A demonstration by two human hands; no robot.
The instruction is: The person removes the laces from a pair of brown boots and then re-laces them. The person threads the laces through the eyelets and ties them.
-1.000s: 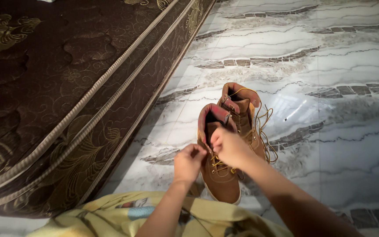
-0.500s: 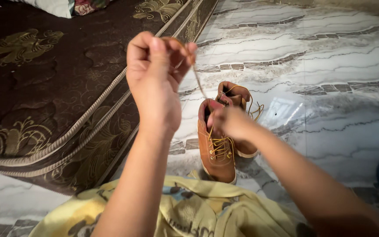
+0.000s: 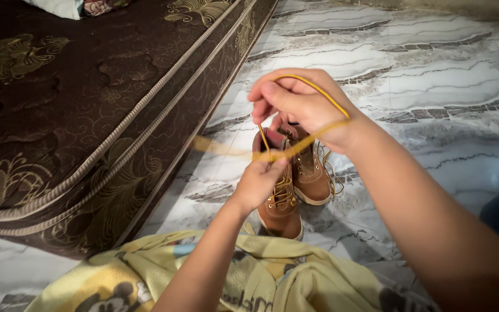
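Right hand (image 3: 301, 104) pinching yellow lace (image 3: 319, 92); left hand (image 3: 258, 182) gripping lace at near boot (image 3: 281, 205), second boot (image 3: 310, 173) touching; mattress (image 3: 88, 127) edge left, open floor (image 3: 434, 75) right.

A marble-patterned tiled floor (image 3: 434, 75) is seen beneath the hands. On it, 2 brown boots (image 3: 295, 185) are stood just under the hands, and a dark patterned mattress (image 3: 59, 115) is laid to their left.

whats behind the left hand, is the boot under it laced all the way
Behind the left hand stands a brown boot with yellow lace crossing its lower eyelets. The hand covers its upper eyelets, so the lacing there cannot be seen.
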